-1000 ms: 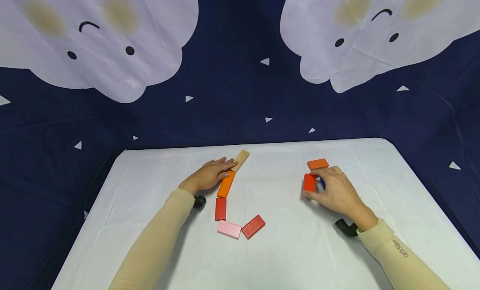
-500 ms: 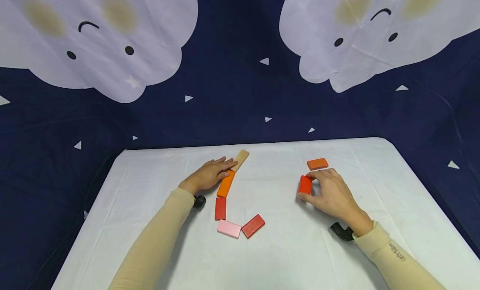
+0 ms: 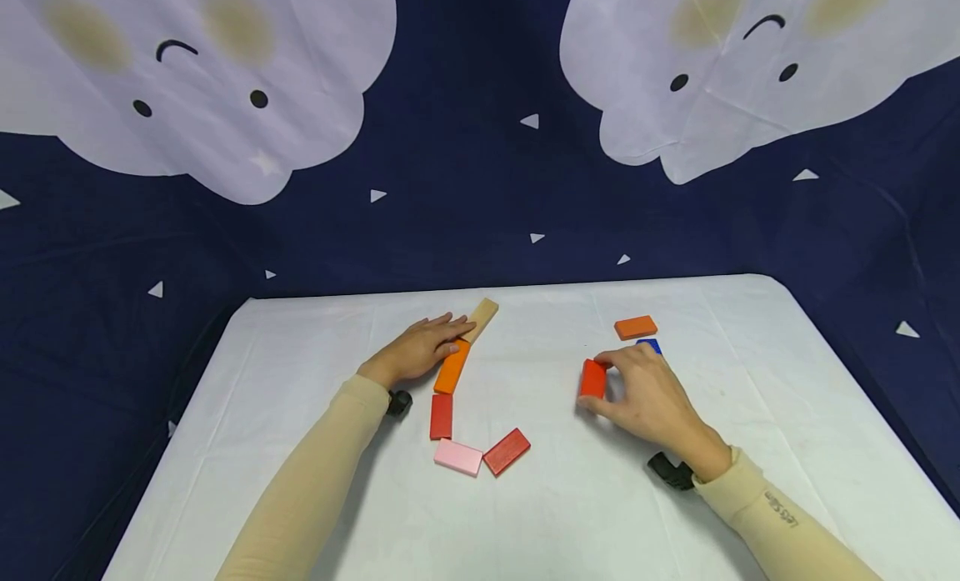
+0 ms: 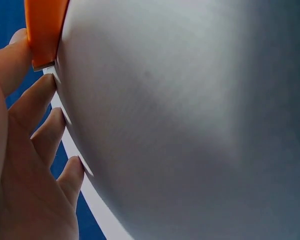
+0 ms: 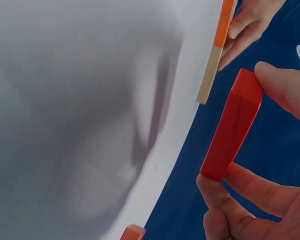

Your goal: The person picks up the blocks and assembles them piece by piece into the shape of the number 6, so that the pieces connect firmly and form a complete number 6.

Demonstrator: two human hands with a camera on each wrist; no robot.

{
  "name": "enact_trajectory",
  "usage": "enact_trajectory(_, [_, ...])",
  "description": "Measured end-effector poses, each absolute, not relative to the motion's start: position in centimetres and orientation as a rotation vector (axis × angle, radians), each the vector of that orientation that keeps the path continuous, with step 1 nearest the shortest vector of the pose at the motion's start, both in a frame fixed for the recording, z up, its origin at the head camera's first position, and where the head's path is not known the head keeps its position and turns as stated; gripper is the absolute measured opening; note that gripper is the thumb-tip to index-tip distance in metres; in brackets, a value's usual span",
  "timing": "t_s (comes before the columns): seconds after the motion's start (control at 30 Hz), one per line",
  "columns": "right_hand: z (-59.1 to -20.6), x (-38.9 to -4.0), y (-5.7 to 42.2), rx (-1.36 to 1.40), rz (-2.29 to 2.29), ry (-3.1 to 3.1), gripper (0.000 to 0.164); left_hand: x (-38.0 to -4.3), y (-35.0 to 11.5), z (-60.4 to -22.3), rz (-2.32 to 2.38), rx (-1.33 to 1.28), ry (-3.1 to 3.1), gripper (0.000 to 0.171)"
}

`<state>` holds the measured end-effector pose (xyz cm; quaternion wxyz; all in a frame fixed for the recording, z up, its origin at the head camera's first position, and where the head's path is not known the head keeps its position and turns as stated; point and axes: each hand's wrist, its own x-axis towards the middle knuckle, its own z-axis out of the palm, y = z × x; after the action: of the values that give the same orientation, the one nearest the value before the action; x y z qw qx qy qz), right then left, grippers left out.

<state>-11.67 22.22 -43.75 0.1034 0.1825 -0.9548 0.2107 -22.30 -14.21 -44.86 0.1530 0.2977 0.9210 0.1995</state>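
While the right hand (image 3: 645, 391) pinches one red block (image 3: 592, 380) over the tabletop (image 3: 555, 531), right of its middle, the left hand (image 3: 416, 351) lays straight fingers on one tan block (image 3: 485, 316) and one orange block (image 3: 452, 370). A second orange block (image 3: 635, 328) lies far right. Only the head view shows two other red blocks (image 3: 441, 417), one pink block (image 3: 458, 457) and one blue block (image 3: 648, 345).

A navy cloth (image 3: 465, 231) with pale clouds (image 3: 202, 139) and small white triangles (image 3: 531, 122) hangs behind the white-covered table (image 3: 532, 381).
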Motion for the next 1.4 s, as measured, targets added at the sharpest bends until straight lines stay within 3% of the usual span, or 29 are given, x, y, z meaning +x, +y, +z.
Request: enact_trajectory(1.4, [-45.0, -9.9, 17.6, 0.642, 0.518, -2.846, 0.063, -22.5, -14.2, -45.1, 0.564, 0.846, 2.636, 0.051])
